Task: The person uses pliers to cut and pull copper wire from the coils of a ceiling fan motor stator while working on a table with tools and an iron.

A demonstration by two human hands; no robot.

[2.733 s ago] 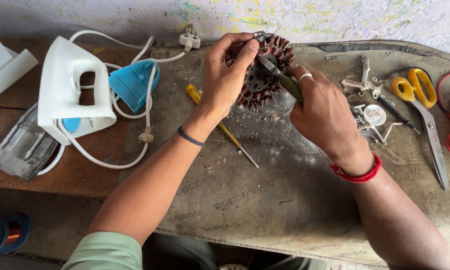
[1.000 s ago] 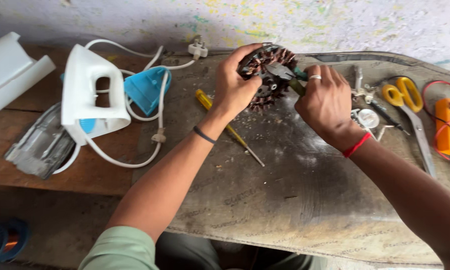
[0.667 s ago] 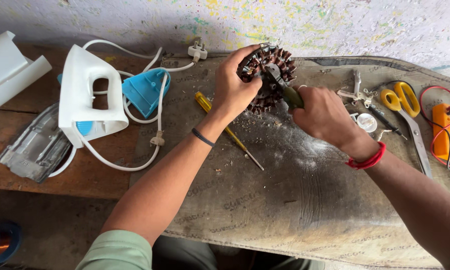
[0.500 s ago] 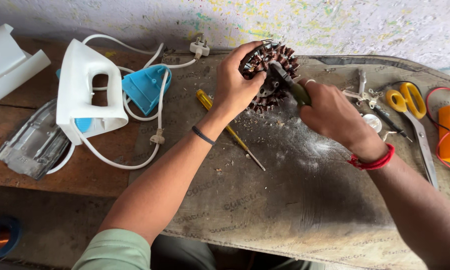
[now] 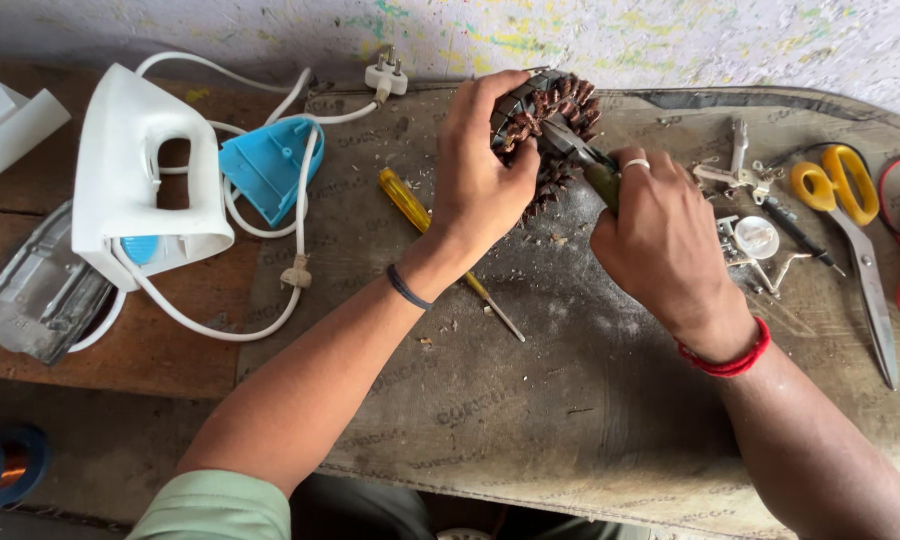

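While left hand (image 5: pixel 485 175) fingers clamp the round copper-wound motor stator (image 5: pixel 550 125) above the counter (image 5: pixel 570 400), right hand (image 5: pixel 660 235) pinches green-handled pliers (image 5: pixel 585 165); a slip could, seemingly, tear windings or jab fingers.

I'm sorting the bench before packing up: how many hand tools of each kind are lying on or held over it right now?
Pliers: 1, in the right hand, working at the wound motor stator that the left hand grips
Screwdrivers: 1, the yellow-handled screwdriver lying on the mat
Scissors: 1, the yellow-handled scissors at the right
Total: 3
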